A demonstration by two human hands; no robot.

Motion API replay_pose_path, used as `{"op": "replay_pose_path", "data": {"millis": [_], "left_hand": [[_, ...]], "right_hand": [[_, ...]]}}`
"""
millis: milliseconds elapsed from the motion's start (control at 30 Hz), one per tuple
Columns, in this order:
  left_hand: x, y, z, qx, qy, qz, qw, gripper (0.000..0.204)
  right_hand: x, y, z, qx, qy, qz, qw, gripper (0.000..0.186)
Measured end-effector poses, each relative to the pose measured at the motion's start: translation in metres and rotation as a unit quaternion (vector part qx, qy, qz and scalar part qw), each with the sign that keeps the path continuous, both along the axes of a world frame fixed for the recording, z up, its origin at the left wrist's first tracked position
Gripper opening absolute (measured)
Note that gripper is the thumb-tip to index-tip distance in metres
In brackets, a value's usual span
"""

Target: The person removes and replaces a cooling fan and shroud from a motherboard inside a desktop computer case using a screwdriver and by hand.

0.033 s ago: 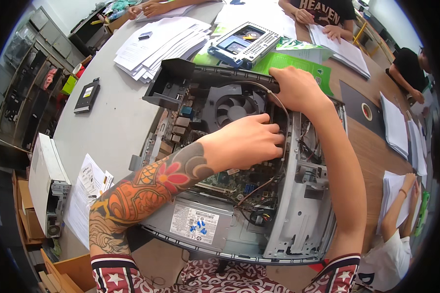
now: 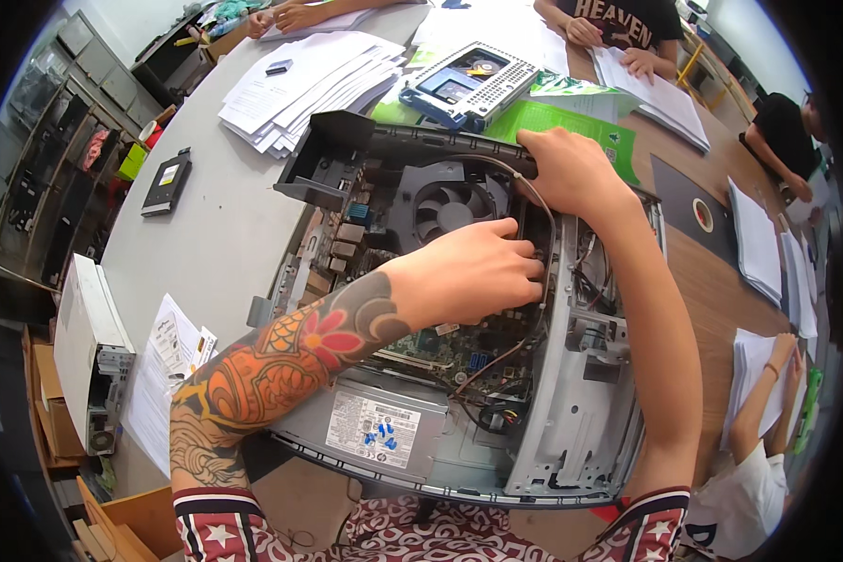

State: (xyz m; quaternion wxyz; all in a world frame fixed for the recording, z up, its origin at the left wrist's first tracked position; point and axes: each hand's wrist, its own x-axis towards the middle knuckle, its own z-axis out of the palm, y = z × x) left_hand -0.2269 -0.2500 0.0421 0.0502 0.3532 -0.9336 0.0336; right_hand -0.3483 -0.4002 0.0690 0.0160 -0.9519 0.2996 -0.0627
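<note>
An opened desktop computer case (image 2: 571,393) lies on its side before me, its inside facing up. My left hand (image 2: 478,272) reaches over the motherboard (image 2: 412,347), fingers curled down beside the cooling fan (image 2: 448,211); the fingertips, and whatever they hold, are hidden. At the far side, my right hand (image 2: 571,173) is closed around the case's edge, thumb over the rim and other fingers largely hidden. A thin brown cable (image 2: 548,244) loops between both hands. The power supply (image 2: 375,426), with a white label, sits at the near left.
A metal drive cage (image 2: 473,84) lies beyond the case on green sheets. Paper stacks (image 2: 314,89) spread across the table. A black optical drive (image 2: 167,183) lies at the left, above another computer case (image 2: 89,356). Other people handle papers at the far and right sides.
</note>
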Motion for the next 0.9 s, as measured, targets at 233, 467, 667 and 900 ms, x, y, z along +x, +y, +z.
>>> {"op": "replay_pose_path", "data": {"millis": [233, 467, 667, 900], "left_hand": [[0.007, 0.001, -0.003, -0.001, 0.006, -0.007, 1.000, 0.022], [0.003, -0.006, 0.011, 0.068, -0.033, -0.007, 0.997, 0.029], [-0.018, -0.013, 0.031, 0.072, -0.080, -0.017, 0.994, 0.033], [-0.023, -0.002, 0.021, 0.066, -0.035, 0.003, 0.997, 0.024]], "right_hand": [[0.004, 0.004, -0.001, -0.009, 0.003, -0.003, 1.000, 0.036], [0.000, -0.010, -0.011, -0.014, -0.041, 0.023, 0.999, 0.035], [-0.003, -0.012, -0.008, -0.003, 0.000, 0.014, 1.000, 0.018], [0.014, -0.004, -0.014, 0.031, -0.017, 0.011, 0.999, 0.028]]}}
